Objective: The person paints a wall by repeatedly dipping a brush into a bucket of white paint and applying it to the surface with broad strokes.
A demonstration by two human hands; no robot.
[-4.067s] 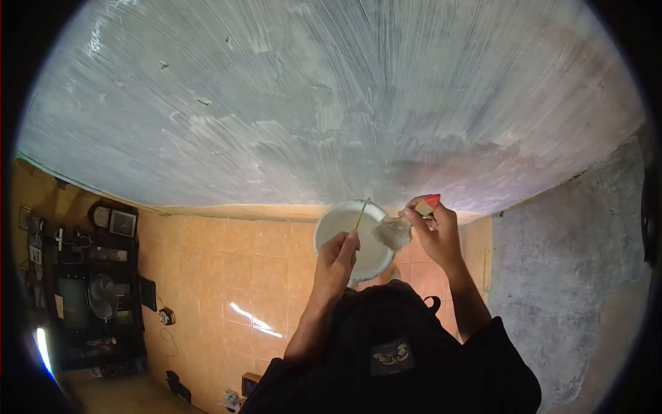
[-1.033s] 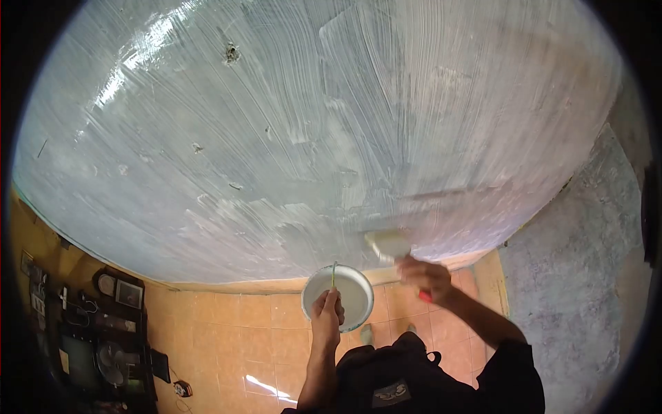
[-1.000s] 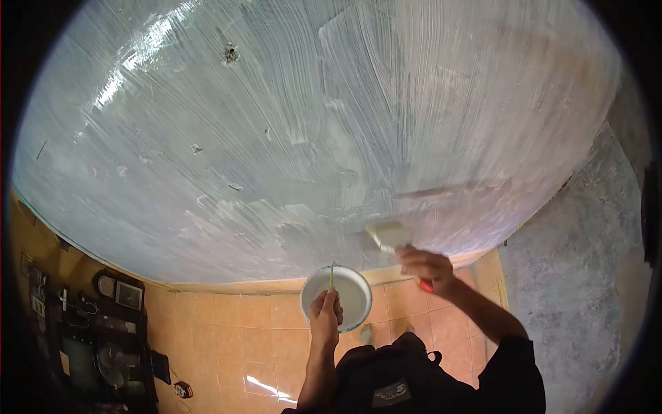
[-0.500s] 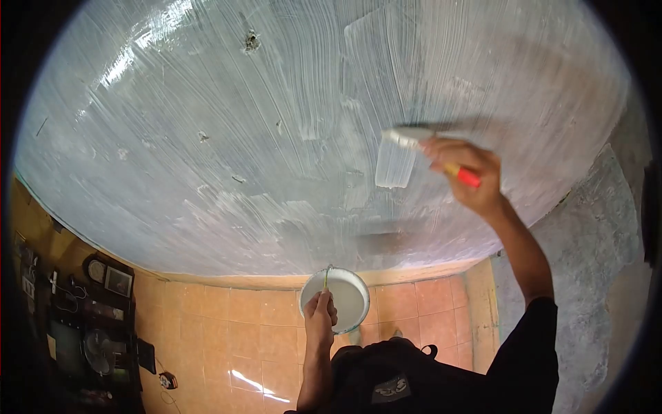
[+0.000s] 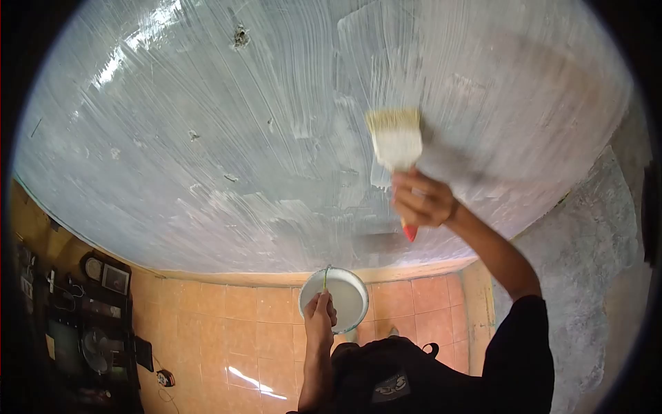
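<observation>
My right hand [image 5: 422, 199] is closed around the handle of a wide paintbrush [image 5: 396, 141], whose red handle end points down. The pale bristles point up and overlap the grey wall [image 5: 276, 138], which carries streaky whitish brush strokes. Below, my left hand [image 5: 320, 316] grips the thin handle of a round bucket [image 5: 363, 303] in front of my body. Whitish liquid [image 5: 346, 295] shows inside the bucket. Part of its rim is hidden behind the left hand.
Orange tiles cover the floor [image 5: 207, 324] below the wall. At left stands a dark shelf [image 5: 69, 331] with a fan [image 5: 96, 348] and a framed picture [image 5: 117, 281]. A small roundish object [image 5: 165, 377] lies on the floor. Another patchy grey wall [image 5: 565, 276] rises at right.
The right hand has moved down and left, and the paintbrush has turned from edge-on to show its broad face, bristles up. The left hand and bucket stay in place.
</observation>
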